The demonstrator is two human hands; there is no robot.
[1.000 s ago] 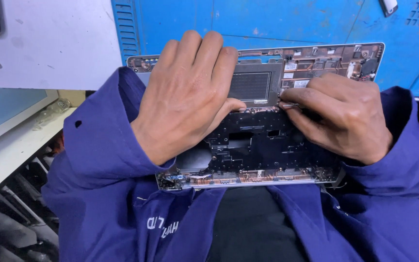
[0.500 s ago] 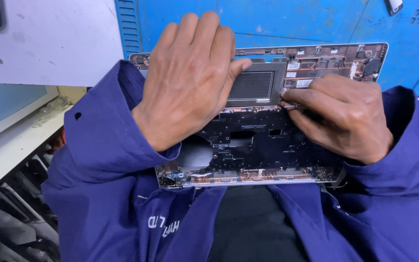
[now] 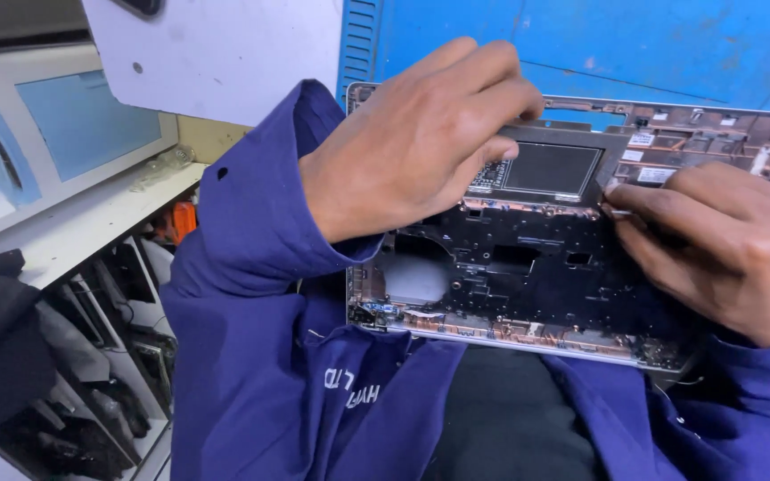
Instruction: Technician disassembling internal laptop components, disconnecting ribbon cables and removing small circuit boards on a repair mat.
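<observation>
1. Blue metal panel (image 3: 581,44) fills the background, and at the left stands a white shelf (image 3: 73,223) with a white board (image 3: 225,53) above it.
2. An opened laptop base (image 3: 528,285) – the inner side up, with dark plate and copper-coloured edges – rests on the person's lap, against the blue work jacket (image 3: 251,374).
3. The left hand (image 3: 412,142) lies over the upper left part of the base; its fingers are curled, and the thumb and fingertips pinch the left edge of the grey touchpad module (image 3: 550,169).
4. The right hand (image 3: 715,249) rests on the right part of the base, fingers pressed together, the tips touching just beside the right corner of the module – I cannot tell if they hold something small.
</observation>
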